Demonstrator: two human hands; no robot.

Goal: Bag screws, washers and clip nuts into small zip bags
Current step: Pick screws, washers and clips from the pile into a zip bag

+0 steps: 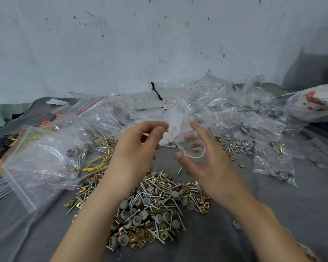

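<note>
Opening one small bag (178, 118) over the pile (155, 205)
One big bag (36, 157) is lying far left; the left hand (140, 142) is pinching the small bag's lip; the right hand (204, 157) is lying released, fingers straight at its mouth. Best, I judge: spreading the mouth wide, low over the single pile, so parts are dropping straight in. Loose parts and filled bags (263, 144) are running past counting

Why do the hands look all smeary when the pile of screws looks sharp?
Head view: the left hand, the right hand and the small bag between them are blurred, probably from motion; the pile of screws is crisp; the light is soft with faint shadows; the bags at the back glint.
</note>
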